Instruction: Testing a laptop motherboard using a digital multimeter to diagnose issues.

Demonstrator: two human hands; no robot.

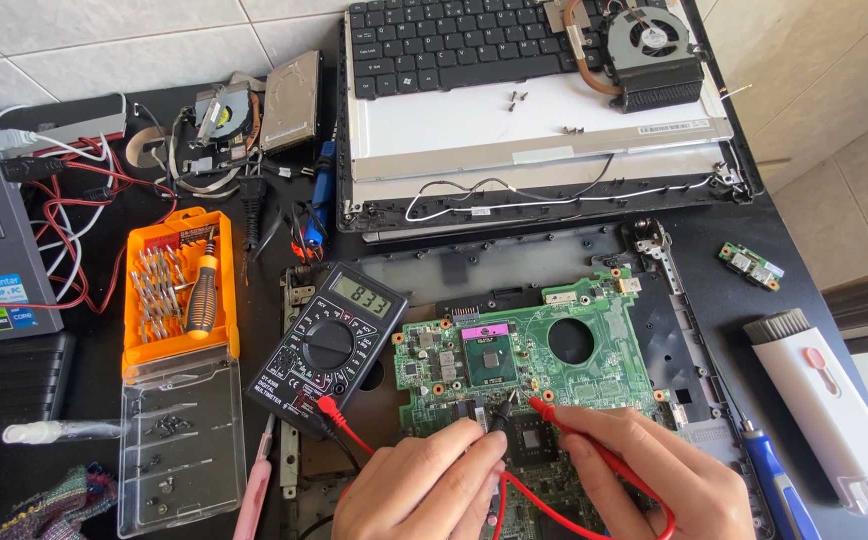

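1. Circuit board [524,360] lies on the surface [804,230], directly beyond both hands.
2. Left hand [419,490] and right hand [654,480] sit side by side, a probe tip [539,403] between them on the board.
3. Multimeter [327,345] just beyond-left of the left hand.
4. Screwdriver case [176,290] further left.
5. Keyboard panel [474,45] far beyond the hands; cleaning tool [834,410] right of the right hand.

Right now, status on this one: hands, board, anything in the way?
Left hand pinching black probe, right hand holding red probe. Both tips on green motherboard, near the chip. Multimeter at left, display lit. Nothing between hands and board.
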